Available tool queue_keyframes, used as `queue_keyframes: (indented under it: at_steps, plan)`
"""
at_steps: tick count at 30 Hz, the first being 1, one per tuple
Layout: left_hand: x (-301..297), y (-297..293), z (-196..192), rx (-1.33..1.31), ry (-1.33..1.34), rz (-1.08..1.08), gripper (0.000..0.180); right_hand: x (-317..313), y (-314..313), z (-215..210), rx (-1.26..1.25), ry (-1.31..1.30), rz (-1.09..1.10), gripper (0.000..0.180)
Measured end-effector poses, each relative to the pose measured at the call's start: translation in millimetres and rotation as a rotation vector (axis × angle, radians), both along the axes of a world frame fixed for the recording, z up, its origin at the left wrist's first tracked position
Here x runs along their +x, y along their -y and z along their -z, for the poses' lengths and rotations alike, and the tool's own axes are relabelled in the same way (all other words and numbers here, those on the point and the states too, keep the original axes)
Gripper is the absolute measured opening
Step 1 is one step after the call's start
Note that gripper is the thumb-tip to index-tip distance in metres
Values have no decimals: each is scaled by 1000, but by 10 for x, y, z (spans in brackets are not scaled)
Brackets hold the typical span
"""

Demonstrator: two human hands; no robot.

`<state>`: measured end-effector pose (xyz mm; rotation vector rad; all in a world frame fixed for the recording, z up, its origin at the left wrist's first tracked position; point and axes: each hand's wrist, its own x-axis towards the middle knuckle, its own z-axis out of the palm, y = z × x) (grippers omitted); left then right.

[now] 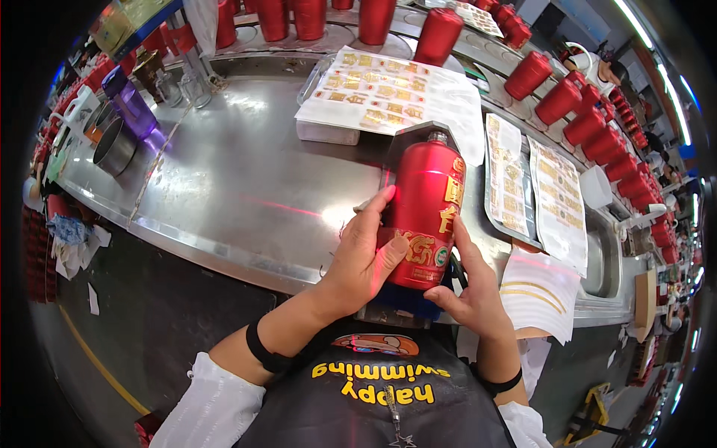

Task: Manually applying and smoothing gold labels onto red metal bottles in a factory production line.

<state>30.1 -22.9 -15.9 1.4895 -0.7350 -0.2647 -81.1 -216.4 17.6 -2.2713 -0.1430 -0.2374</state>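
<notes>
A glossy red bottle [427, 196] with gold lettering and a bare, capless neck leans in a dark holder in front of me. My left hand [362, 257] grips its left side, the thumb pressed on the gold label near the bottom. On the opposite side, my right hand [474, 284] has its fingers along the lower edge and its thumb by the base. Behind the bottle, a sheet of gold decals [388, 86] lies over a pale box. Two more decal sheets [560, 198] rest to the right, one of them on a metal tray [489, 201].
Red bottles [439, 36] line a conveyor along the far side and right. A purple water bottle [128, 101] and a metal pot [114, 147] stand at left on the steel table [231, 179]. A sink [603, 265] and a white sheet with gold strips [539, 291] are at right.
</notes>
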Motion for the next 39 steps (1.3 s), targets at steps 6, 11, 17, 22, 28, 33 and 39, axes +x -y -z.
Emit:
queue_keyframes:
  at_steps: [6, 11, 17, 22, 28, 33, 39]
  plan:
    - [-162, -127, -181, 129, 476, -192, 66, -5, -17, 4, 31, 26, 15, 102]
    - [-404, -162, -80, 403, 938, -244, 72, 14, -1, 3, 51, 13, 3, 103]
    - [-355, -315, -9, 455, 634, -226, 80, 10, -22, -6, 79, 6, 7, 103]
    - [-298, -88, -186, 517, 782, -215, 94, -19, -33, -2, 78, 15, 15, 99]
    - [-153, -169, -97, 430, 679, -149, 99, -39, -40, 7, -137, 119, 17, 87]
    - [-174, -159, -40, 541, 752, -189, 105, -61, -45, 19, -120, 145, 42, 83]
    - [-98, -161, -25, 416, 671, -117, 106, -116, -33, -31, -228, 240, 57, 82]
